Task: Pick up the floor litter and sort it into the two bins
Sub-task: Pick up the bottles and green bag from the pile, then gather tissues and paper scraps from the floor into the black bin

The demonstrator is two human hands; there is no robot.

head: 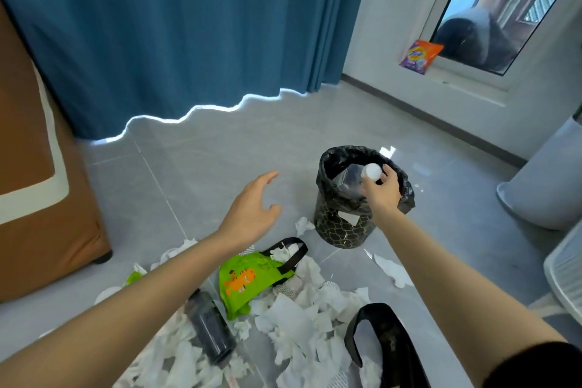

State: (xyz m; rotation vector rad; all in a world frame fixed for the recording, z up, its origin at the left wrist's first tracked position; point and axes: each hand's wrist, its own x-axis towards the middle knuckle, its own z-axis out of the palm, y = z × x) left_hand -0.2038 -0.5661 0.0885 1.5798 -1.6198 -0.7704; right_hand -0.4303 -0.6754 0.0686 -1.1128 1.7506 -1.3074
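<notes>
Reaching out over the first bin [343,227], the right hand [382,190] has its grip curled round a white-capped bottle [372,172], fingers wrapped over the neck, and the bottle hangs right above the bin's black-lined mouth. Something of clear plastic lies inside already, though what it is I cannot tell.

Two bins in play: that patterned one standing upright ahead, and a second black bin [354,337] low down, just beside the right forearm.

Left hand [252,208], now: grip wide open, fingers spread and relaxed, holding nothing, hovering over bare floor [456,230].

Down on the floor, one dark bottle [209,329] lies on its side under the left forearm. One green bag [252,274] with an orange tiger print sits beside it. Around both, a heap of crumpled white tissues [293,315], far too many to count, plus two strays: one scrap [304,225] touching the first bin's foot, one more [393,271] apart to the right.

Behind it all, one blue curtain [189,25], and one detergent packet [420,55] on the window ledge.
</notes>
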